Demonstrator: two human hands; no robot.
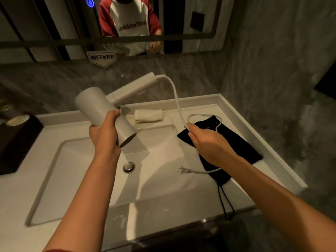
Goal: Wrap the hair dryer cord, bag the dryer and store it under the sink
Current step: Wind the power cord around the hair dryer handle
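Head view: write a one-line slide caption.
Left hand holds white hair dryer above sink; right hand grips its cord.

We are in a bathroom: a white sink point(101, 179) with its drain point(129, 167), a lit mirror point(54, 24), grey marble walls point(272, 70)

I see a matt white plastic dryer point(101, 110), a smooth rubbery cord point(177, 100), a black cloth bag point(236, 142), a glossy sink point(163, 142) and a shiny metal drain point(129, 167).
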